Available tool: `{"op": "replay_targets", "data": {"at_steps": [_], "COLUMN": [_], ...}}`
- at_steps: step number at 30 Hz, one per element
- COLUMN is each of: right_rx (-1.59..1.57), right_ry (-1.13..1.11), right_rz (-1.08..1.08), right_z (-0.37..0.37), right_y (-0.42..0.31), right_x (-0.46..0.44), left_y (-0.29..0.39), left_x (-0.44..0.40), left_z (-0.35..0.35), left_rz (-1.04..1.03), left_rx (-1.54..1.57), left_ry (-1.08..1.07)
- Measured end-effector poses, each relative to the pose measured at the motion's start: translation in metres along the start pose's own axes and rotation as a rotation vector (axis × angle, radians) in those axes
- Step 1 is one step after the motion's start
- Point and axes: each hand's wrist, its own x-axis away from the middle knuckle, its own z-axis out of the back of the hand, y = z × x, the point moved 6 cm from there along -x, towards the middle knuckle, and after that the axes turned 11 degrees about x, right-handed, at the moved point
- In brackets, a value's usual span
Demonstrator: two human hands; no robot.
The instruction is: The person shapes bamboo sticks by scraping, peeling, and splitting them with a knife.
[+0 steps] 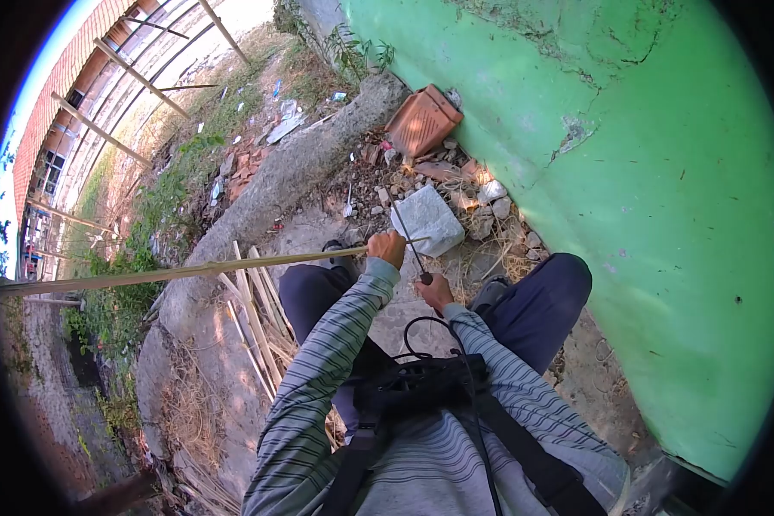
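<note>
So we're sat low, knees spread, with twelve o'clock straight ahead. Our left hand (pixel 387 248) is wrapped tight round a long bamboo stick (pixel 198 269), close to one end; the rest of it runs way out to nine o'clock. Our right hand (pixel 436 294) is closed on the handle of a knife (pixel 414 249), thin dark blade angled up toward eleven. The blade crosses the stick's short end just past our left fist, but we can't tell if it's biting in. Hands are near each other, not touching.

Just past them, at about one o'clock, there's a pale block (pixel 430 222) sitting on the rubble. Further out, a bit past twelve, some orange tiles (pixel 424 120) lean by a green wall (pixel 662 215) that fills two to four. A loose bunch of split strips (pixel 256 314) lies by our left leg at eight, and some fence poles (pixel 142 77) stand off at ten.
</note>
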Motion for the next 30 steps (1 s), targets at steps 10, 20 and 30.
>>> {"op": "replay_targets", "data": {"at_steps": [10,20,30], "right_rx": [-0.054,-0.131,-0.202], "right_ry": [0.008,-0.046,-0.079], "right_rz": [0.019,0.014,-0.002], "right_z": [0.004,0.004,-0.01], "right_y": [-0.005,-0.011,0.005], "right_x": [0.0,0.003,-0.005], "left_y": [0.007,0.0,0.0], "left_x": [-0.014,-0.014,-0.013], "left_z": [0.013,0.002,0.005], "left_rz": [0.025,0.058,0.038], "left_rx": [0.024,0.033,0.018], "left_ry": [-0.124,-0.131,-0.11]}}
